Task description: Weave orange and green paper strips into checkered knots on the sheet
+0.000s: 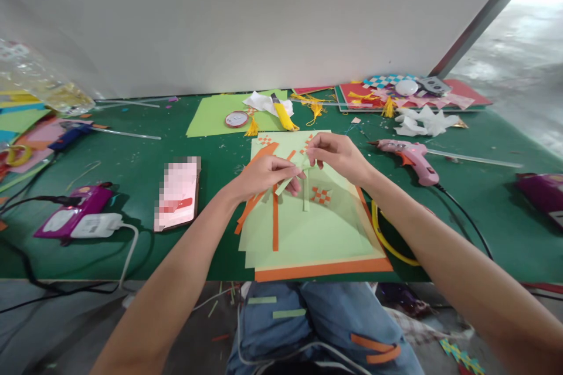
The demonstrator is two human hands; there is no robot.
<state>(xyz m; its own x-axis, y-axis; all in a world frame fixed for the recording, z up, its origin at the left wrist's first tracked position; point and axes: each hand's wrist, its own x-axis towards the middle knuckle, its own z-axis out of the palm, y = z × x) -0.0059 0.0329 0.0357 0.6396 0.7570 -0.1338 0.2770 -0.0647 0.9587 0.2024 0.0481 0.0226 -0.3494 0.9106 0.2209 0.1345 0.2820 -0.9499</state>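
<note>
1. The left hand point(266, 174) has its thumb and fingers closed on a pale green strip point(282, 187). One end of the strip sticks out below the fingers.
2. The right hand point(338, 153) is very near the left one. Its fingers are bent and pinch green paper too, but I cannot tell if it is the same strip.
3. The pale green strip is up in the hands, over the middle of a pile of light green paper point(316, 237).
4. Another green strip point(307, 196) points straight down below the hands. I cannot tell if it is joined to the first one.
5. A long orange strip point(275, 222) lies on the pile, left of that one. A small orange and white checked piece point(322, 195) lies on the right.
6. Orange paper point(323, 270) peeks out under the front of the pile.
7. A pink glue gun point(413, 159) lies on the green table point(220, 170), to the right of the hands. A phone point(179, 194) lies to the left.
8. Behind the pile are a yellow cutter point(284, 114), a round tin point(236, 119) and a yellow tassel point(252, 127).
9. Two more orange strips point(382, 354) and two small green strips point(289, 313) rest on the person's blue jeans point(268, 337).
</note>
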